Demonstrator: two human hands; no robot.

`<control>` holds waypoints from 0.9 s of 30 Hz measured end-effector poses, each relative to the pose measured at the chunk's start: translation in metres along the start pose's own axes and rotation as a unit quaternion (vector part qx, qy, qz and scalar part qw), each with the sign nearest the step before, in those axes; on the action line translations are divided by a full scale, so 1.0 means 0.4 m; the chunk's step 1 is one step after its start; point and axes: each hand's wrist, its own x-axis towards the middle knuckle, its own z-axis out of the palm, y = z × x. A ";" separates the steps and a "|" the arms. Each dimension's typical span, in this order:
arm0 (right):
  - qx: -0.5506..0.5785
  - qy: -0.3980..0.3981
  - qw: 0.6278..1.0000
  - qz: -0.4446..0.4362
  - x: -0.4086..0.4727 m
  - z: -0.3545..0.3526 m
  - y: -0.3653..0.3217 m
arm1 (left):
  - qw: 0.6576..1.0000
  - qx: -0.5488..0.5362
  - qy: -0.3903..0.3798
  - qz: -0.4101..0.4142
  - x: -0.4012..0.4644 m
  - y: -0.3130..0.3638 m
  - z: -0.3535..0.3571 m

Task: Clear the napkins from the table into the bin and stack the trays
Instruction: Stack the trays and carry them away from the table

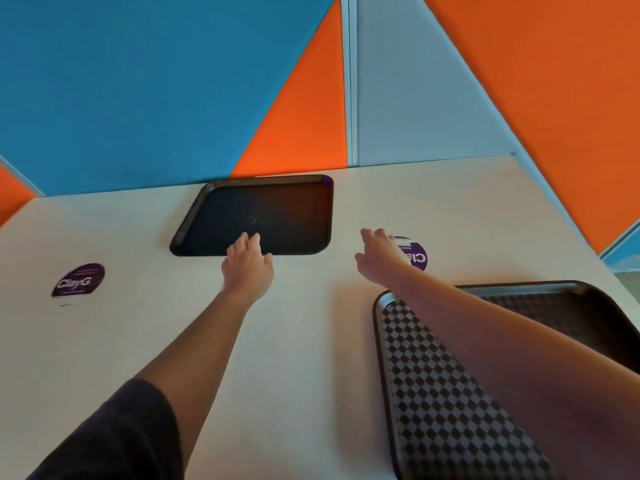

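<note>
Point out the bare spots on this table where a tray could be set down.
The widest bare patch of the table lies near-left, between the left purple sticker, the left hand and the checkered tray. Another runs along the far right, beyond the right purple sticker. The middle is crowded: the right hand beside the black tray.

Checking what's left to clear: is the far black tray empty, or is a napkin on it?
Empty: the far black tray shows only bare dark surface. The left hand reaches over its near rim.

Checkered tray (433, 393) cut off bottom right
</note>
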 end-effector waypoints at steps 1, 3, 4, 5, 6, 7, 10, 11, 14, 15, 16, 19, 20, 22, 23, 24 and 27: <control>-0.001 0.001 1.000 0.001 0.024 0.006 -0.023 | 1.000 -0.001 0.000 0.002 0.029 -0.023 -0.006; -0.004 0.005 1.000 0.004 0.070 0.016 -0.061 | 1.000 -0.001 0.000 0.006 0.086 -0.065 -0.015; -0.002 0.007 1.000 0.010 0.093 0.022 -0.080 | 1.000 0.000 -0.001 0.007 0.116 -0.087 -0.018; 0.001 0.008 1.000 0.017 0.117 0.029 -0.096 | 1.000 0.001 -0.001 0.008 0.146 -0.109 -0.018; 0.006 0.007 1.000 0.026 0.140 0.036 -0.110 | 1.000 0.002 -0.003 0.007 0.174 -0.130 -0.018; 0.016 0.004 0.999 0.036 0.166 0.045 -0.122 | 1.000 0.003 -0.004 0.006 0.204 -0.152 -0.016; 0.063 -0.004 0.995 0.073 0.242 0.074 -0.150 | 1.000 0.007 -0.007 0.001 0.297 -0.210 -0.016; 0.071 -0.009 0.994 0.086 0.265 0.085 -0.156 | 1.000 0.011 -0.008 0.000 0.326 -0.228 -0.014; 0.067 -0.025 0.990 0.123 0.333 0.123 -0.170 | 0.999 0.023 -0.021 -0.016 0.412 -0.287 0.002; 0.060 -0.027 0.989 0.131 0.352 0.135 -0.171 | 0.999 0.031 -0.026 -0.022 0.433 -0.307 0.010; 0.050 -0.026 0.989 0.139 0.376 0.148 -0.174 | 0.998 0.039 -0.032 -0.027 0.456 -0.328 0.021; 0.017 -0.015 0.989 0.147 0.426 0.171 -0.182 | 0.997 0.053 -0.041 -0.031 0.506 -0.377 0.046; 0.004 -0.009 0.989 0.147 0.444 0.176 -0.186 | 0.997 0.053 -0.043 -0.033 0.524 -0.390 0.054; -0.012 0.003 0.989 0.150 0.472 0.185 -0.191 | 0.997 0.054 -0.046 -0.041 0.552 -0.412 0.069; -0.013 0.009 0.988 0.156 0.485 0.190 -0.193 | 0.996 0.057 -0.046 -0.051 0.563 -0.422 0.077; -0.012 0.014 0.986 0.166 0.500 0.198 -0.193 | 0.995 0.058 -0.044 -0.069 0.575 -0.433 0.088; -0.003 0.025 0.980 0.198 0.530 0.224 -0.187 | 0.984 0.017 -0.038 -0.174 0.593 -0.453 0.122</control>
